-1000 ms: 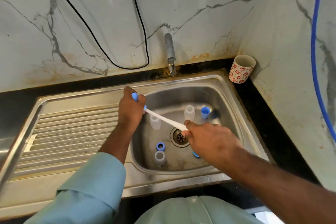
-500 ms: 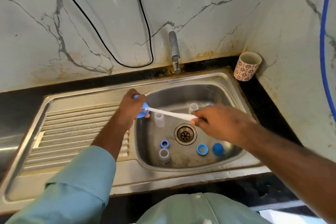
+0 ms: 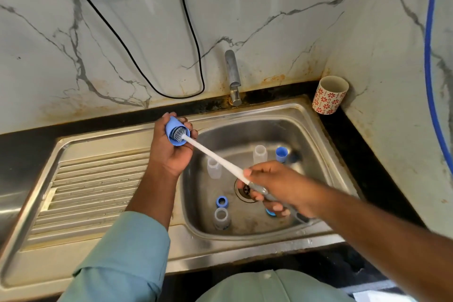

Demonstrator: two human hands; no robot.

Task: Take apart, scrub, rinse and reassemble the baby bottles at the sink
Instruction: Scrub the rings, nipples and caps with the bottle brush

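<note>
— What's behind the sink?
— A white marble wall [image 3: 257, 7] with grey veins and rust stains along its foot, upper frame.
— And the bench [image 3: 367, 154]?
— Black stone, running along the wall and down the right.

Bright even light, perhaps slightly soft, edges bowed

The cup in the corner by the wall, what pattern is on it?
The cup is white with red flowers all over, seen in the head view.
</note>
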